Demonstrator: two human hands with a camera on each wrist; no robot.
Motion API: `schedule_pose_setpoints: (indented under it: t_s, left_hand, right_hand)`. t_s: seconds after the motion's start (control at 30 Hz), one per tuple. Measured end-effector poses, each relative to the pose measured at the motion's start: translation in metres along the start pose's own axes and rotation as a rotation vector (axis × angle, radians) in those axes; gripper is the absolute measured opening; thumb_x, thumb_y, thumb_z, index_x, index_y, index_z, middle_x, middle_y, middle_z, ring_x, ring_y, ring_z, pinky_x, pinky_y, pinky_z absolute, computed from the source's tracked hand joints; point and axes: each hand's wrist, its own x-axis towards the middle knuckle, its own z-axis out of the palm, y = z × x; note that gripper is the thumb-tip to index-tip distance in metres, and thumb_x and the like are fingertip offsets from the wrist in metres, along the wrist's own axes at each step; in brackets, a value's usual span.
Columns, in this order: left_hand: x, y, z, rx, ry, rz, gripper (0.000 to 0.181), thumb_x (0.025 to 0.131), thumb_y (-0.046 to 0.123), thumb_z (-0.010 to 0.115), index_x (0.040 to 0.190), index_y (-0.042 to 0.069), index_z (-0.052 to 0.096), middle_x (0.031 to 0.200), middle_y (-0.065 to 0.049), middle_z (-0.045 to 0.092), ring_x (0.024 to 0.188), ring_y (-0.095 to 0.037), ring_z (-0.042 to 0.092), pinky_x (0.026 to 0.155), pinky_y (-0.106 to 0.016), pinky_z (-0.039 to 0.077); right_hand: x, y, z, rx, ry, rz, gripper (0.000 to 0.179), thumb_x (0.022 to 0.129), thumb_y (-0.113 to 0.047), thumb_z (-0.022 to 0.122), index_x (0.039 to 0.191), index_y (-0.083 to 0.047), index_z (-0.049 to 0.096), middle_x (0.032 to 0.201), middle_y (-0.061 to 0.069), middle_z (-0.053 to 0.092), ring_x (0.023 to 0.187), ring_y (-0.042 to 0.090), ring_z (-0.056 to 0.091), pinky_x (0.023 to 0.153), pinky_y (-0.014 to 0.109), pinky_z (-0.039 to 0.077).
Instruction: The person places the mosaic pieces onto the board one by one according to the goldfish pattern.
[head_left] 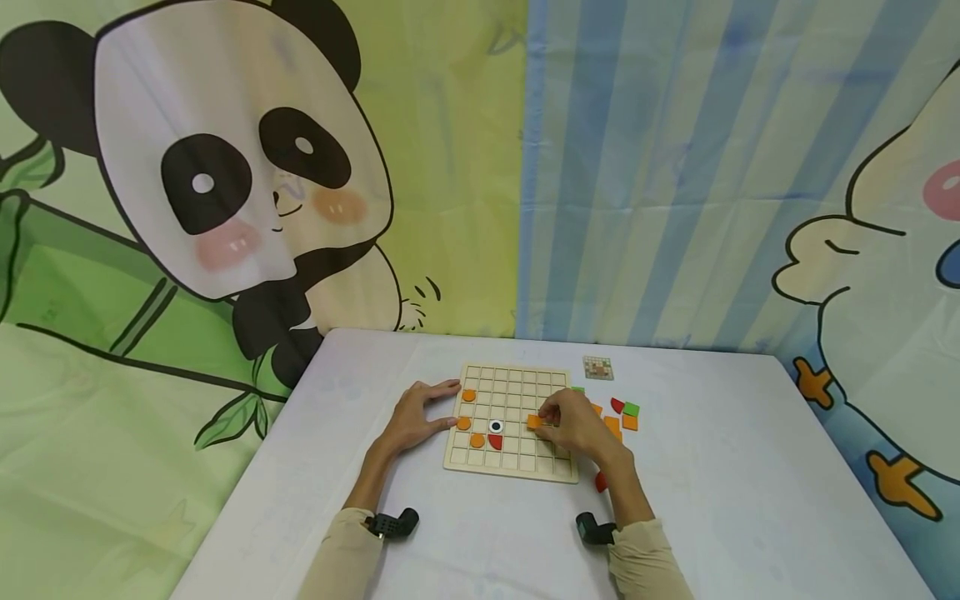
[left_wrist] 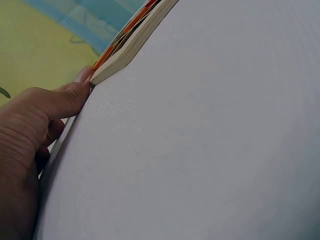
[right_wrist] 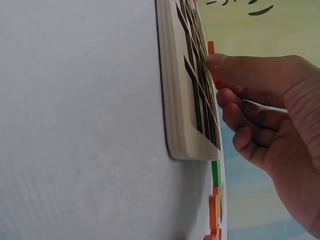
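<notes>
A wooden grid board lies on the white table. On its left part sit orange discs, a white disc with a black dot and a red quarter-circle piece just below that disc. My left hand rests at the board's left edge, thumb and forefinger spread apart. The left wrist view shows that thumb against the board's side. Over the right half of the board, my right hand pinches an orange square tile between thumb and fingers; the hand hides some cells.
Right of the board lie loose pieces: a green square, an orange square, red pieces and others partly behind the right hand. A small picture card lies farther back. A printed curtain hangs behind the table.
</notes>
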Motion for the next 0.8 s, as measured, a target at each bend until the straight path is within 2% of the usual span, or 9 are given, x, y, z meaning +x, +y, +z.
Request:
schedule_pose_setpoints:
  t_s: [0.3,0.5,0.8]
  left_hand:
    - [0.0,0.001,0.001,0.004,0.01,0.004,0.066,0.088,0.027,0.093,0.149,0.022,0.07,0.161,0.009,0.062,0.105,-0.016,0.054,0.099,-0.04,0.04]
    - [-0.001,0.001,-0.001,-0.017,0.006,0.012,0.066,0.087,0.026,0.094,0.148,0.021,0.07,0.16,0.008,0.063,0.105,-0.017,0.055,0.1,-0.042,0.042]
    - [0.0,-0.001,0.001,-0.018,0.001,0.017,0.066,0.088,0.027,0.093,0.149,0.021,0.069,0.16,0.009,0.062,0.107,-0.016,0.056,0.101,-0.042,0.044]
  right_hand:
    - [0.003,-0.001,0.007,0.032,0.004,-0.001,0.016,0.086,-0.008,0.093,0.096,-0.004,0.082,0.081,-0.001,0.07,0.073,0.013,0.058,0.069,0.024,0.052]
    - [0.005,-0.003,0.009,0.02,0.016,-0.044,0.016,0.085,-0.007,0.093,0.096,-0.004,0.081,0.081,-0.001,0.071,0.072,0.011,0.058,0.068,0.024,0.052]
    - [0.011,-0.001,0.011,0.034,0.012,-0.062,0.014,0.087,-0.008,0.092,0.096,-0.005,0.083,0.082,-0.001,0.072,0.072,0.01,0.059,0.068,0.024,0.052]
